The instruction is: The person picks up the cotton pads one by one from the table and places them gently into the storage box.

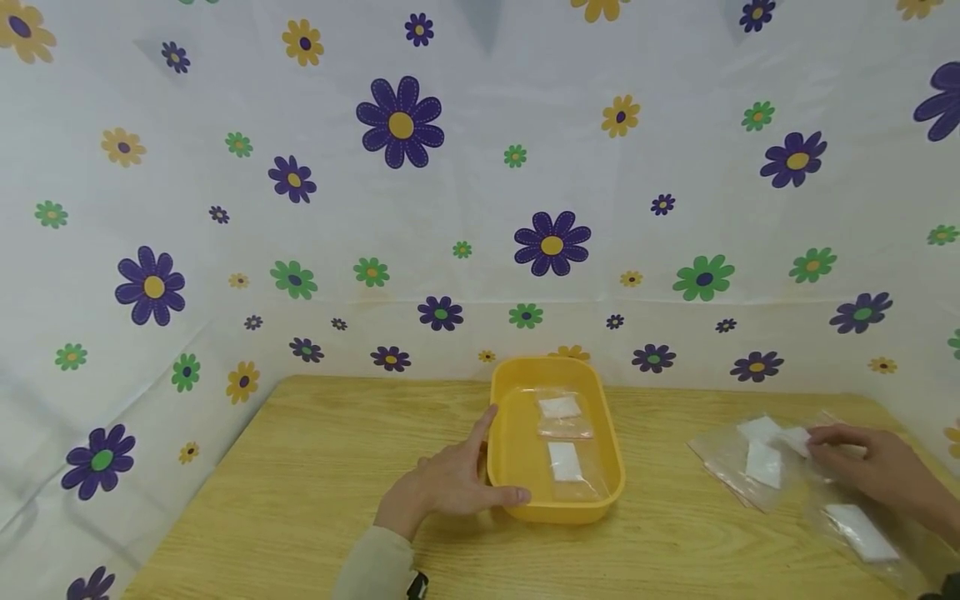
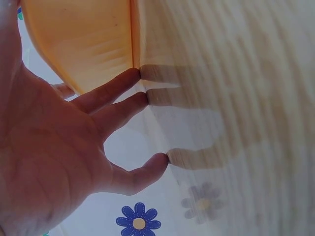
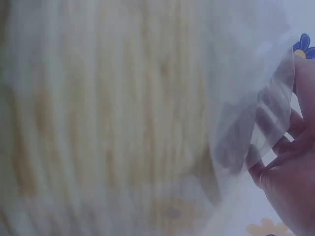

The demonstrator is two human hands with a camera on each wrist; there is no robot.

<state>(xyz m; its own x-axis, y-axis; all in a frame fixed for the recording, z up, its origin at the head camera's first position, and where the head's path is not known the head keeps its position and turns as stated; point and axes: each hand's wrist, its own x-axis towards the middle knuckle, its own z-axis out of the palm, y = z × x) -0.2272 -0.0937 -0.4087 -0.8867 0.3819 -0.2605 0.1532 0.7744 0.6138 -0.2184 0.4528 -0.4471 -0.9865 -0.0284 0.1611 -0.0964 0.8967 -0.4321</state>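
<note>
Left hand (image 1: 446, 483) spread against yellow tray (image 1: 513, 442); right hand (image 1: 881, 467) pinches clear bag (image 3: 253, 115), partly hidden.

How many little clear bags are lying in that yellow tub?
2, both in the right half of the yellow tub: a far bag and a near bag. No others show inside.

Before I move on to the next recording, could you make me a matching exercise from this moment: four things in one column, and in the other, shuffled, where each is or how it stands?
Things
1. left grip
2. right grip
3. yellow tray
4. flowered backdrop

Places and states
A. touching a clear bag outside the tray
B. behind the table
C. fingers spread at the tray's left side
D. has two clear bags inside

Pairs: 1-C, 2-A, 3-D, 4-B
</note>
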